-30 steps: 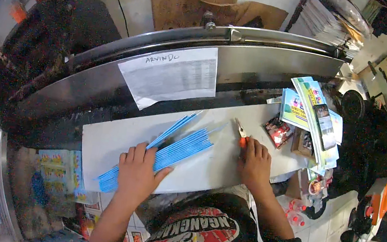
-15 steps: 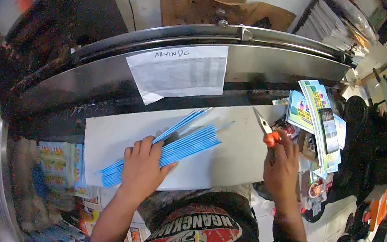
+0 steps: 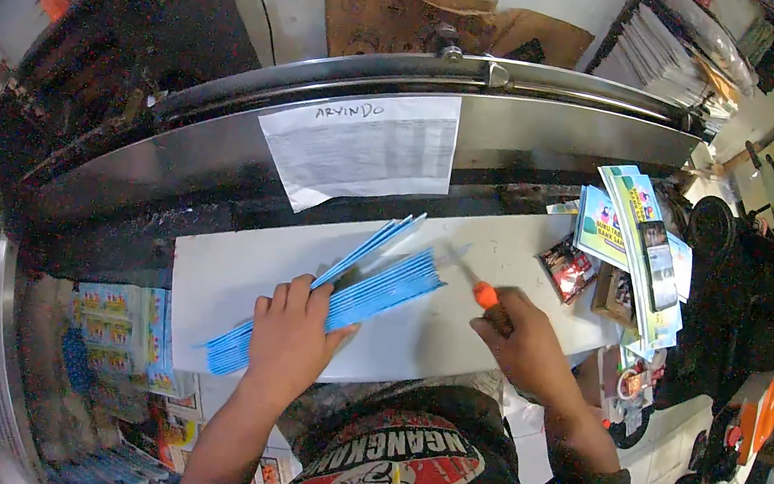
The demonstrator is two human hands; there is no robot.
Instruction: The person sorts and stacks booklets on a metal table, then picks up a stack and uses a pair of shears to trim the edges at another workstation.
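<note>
My left hand (image 3: pixel 291 333) is closed over a fanned stack of thin blue folded sheets or booklets (image 3: pixel 388 289), its thumb along the near side and its fingers across the top. A smaller blue bundle (image 3: pixel 363 250) sticks out beyond my fingers, split from the main stack by a gap. Both rest on a white board (image 3: pixel 209 280). In my right hand (image 3: pixel 532 351) is a pair of scissors (image 3: pixel 486 295) with orange handles. Their blurred metal tips point toward the far right end of the blue stack, close to it. My right fingers are wrapped round the handles.
A metal bar (image 3: pixel 333 71) runs behind the board, with a white paper sheet (image 3: pixel 371 148) hanging there. At the right lie colourful booklets (image 3: pixel 611 232) with a phone (image 3: pixel 657 265) on them, beside a small red-and-black box (image 3: pixel 567 268). Printed sheets (image 3: pixel 106 324) lie at lower left.
My right hand has brought the scissors left and nearer, toward the end of the blue stack. My left hand remains on the stack, almost unmoved.
</note>
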